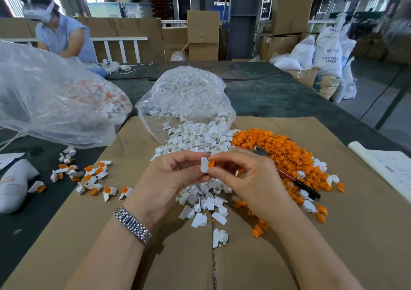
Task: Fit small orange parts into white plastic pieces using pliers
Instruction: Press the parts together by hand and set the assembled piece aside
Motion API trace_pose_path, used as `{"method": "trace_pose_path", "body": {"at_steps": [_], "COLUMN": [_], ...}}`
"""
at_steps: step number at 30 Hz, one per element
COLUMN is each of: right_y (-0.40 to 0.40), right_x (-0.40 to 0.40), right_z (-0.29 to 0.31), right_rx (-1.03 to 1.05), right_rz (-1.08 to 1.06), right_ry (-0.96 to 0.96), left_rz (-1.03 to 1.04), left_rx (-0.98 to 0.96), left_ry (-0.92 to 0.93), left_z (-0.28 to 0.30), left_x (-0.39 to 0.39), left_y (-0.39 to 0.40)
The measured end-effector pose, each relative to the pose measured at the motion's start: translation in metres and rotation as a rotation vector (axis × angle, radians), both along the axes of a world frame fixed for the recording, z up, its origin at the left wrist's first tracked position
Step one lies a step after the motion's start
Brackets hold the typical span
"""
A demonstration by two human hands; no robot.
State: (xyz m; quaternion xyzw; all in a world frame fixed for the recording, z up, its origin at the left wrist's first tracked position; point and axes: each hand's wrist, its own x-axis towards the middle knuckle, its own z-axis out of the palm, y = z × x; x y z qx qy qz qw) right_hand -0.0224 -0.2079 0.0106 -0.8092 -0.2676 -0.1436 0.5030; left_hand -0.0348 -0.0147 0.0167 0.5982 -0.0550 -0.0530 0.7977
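Fingertips of my left hand (169, 176) pinch a white piece (204, 164), while my right hand (246, 178) pinches an orange part (211, 163) against its side, above the cardboard sheet (333, 245). From the head view I see the pliers (289, 174) lying on the orange pile (278, 147), beside the white pile (198, 138) spilling from a clear bag (184, 98).

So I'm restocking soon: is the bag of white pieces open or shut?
Open. The bag lies on its side with its mouth toward the hands, and white pieces spill from it onto the cardboard.
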Motion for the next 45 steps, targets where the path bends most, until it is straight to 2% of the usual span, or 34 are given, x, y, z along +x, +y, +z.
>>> {"method": "trace_pose_path", "body": {"at_steps": [6,17,22,24,27,29,33,39,45], "right_y": [-0.002,0.003,0.005,0.004,-0.001,-0.002,0.000,0.000,0.001], "right_x": [0.000,0.001,0.002,0.002,0.002,0.003,0.002,0.005,0.008], "right_z": [-0.001,-0.003,-0.005,-0.005,-0.001,0.000,-0.001,-0.003,-0.004], "right_rx": [-0.035,-0.141,-0.187,-0.124,0.079,0.154,0.215,0.313,0.511], "right_rz": [-0.012,-0.042,-0.054,-0.037,0.054,0.097,0.108,0.080,0.125], "right_ry": [-0.046,-0.155,-0.136,-0.016,0.318,0.415,0.460,0.523,0.653], "left_rz": [-0.063,0.116,0.101,0.122,0.144,0.125,0.118,0.136,0.006], "left_rx": [-0.089,-0.026,0.004,-0.004,-0.029,-0.017,0.024,0.197,0.105], "left_ry": [0.051,0.139,0.141,0.141,0.136,0.126,0.097,0.044,0.110], "left_z": [0.001,-0.003,-0.003,-0.003,-0.002,-0.001,0.001,0.005,0.009], "left_x": [-0.001,0.002,0.002,0.002,0.002,0.001,-0.001,-0.004,-0.007], "left_y": [0.005,-0.001,0.000,0.001,0.002,0.002,-0.002,-0.004,-0.003]}}
